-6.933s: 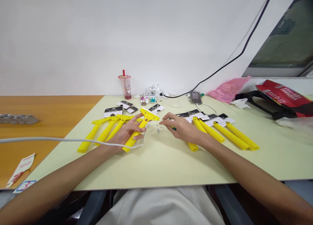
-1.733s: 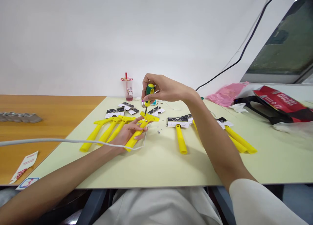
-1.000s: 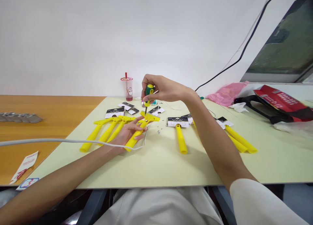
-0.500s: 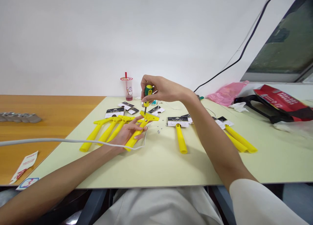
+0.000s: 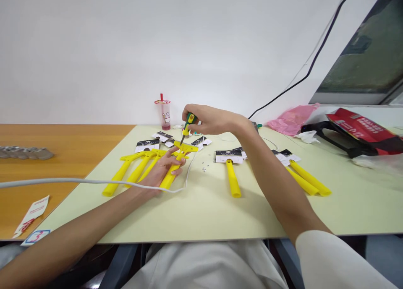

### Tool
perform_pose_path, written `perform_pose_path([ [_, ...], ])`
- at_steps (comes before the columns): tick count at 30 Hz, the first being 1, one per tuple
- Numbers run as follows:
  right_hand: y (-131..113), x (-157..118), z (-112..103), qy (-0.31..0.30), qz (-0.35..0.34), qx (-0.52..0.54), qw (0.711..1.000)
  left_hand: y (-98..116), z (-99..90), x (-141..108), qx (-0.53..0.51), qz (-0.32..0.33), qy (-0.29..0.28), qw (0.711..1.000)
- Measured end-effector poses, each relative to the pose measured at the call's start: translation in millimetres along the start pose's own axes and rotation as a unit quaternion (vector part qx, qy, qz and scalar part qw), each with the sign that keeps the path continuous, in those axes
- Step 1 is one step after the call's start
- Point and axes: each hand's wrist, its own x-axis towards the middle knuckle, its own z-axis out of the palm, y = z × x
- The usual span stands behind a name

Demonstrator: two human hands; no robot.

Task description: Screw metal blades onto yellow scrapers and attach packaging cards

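Observation:
My left hand (image 5: 166, 165) is closed round the handle of a yellow scraper (image 5: 170, 176), its wide head tilted up. My right hand (image 5: 208, 118) grips a green and yellow screwdriver (image 5: 189, 122) from above. The screwdriver leans, its tip pointing down at the scraper head; whether it touches a screw is too small to tell. Several more yellow scrapers (image 5: 116, 177) lie left of my left hand, partly hidden by it. On the right, a carded yellow scraper (image 5: 233, 178) lies apart, and further yellow handles (image 5: 310, 178) show beyond my right forearm.
Small screws (image 5: 204, 168) lie scattered mid-table. Black and white cards (image 5: 147, 145) and a drink cup (image 5: 166, 115) stand farther back. A white cable (image 5: 94, 180) crosses above my left forearm. At right are a pink bag (image 5: 291, 120) and a red package (image 5: 367, 127).
The scraper in my left hand has shifted slightly left and its head has turned. The screwdriver has tipped from nearly upright to a slant, and my right hand sits slightly lower.

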Motion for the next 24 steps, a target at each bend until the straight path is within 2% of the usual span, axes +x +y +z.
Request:
perform_pose_path([
  [4,1.2,-1.1,-2.8,0.007,-0.023,0.023,0.999,0.7,0.7,1.1,0.005,0.013,0.008,1.000],
  [8,-1.0,-0.9,-2.6,0.018,-0.043,-0.001,0.999,-1.5,-1.9,4.2,0.011,0.022,0.007,1.000],
  [13,-3.7,-1.1,-0.5,0.011,0.007,-0.037,0.999,-2.8,-2.1,3.8,0.019,0.025,0.004,0.999],
  [17,0.8,-1.6,0.5,0.009,0.015,-0.057,0.998,-0.1,-1.2,1.5,0.037,0.025,0.015,0.999],
  [20,2.7,-1.4,0.6,0.007,-0.001,-0.027,1.000,1.0,-1.4,1.2,0.038,0.020,0.012,0.999],
  [24,0.1,-0.3,-0.5,0.039,-0.049,0.019,0.998,0.4,-1.0,2.1,0.030,0.029,0.013,0.999],
])
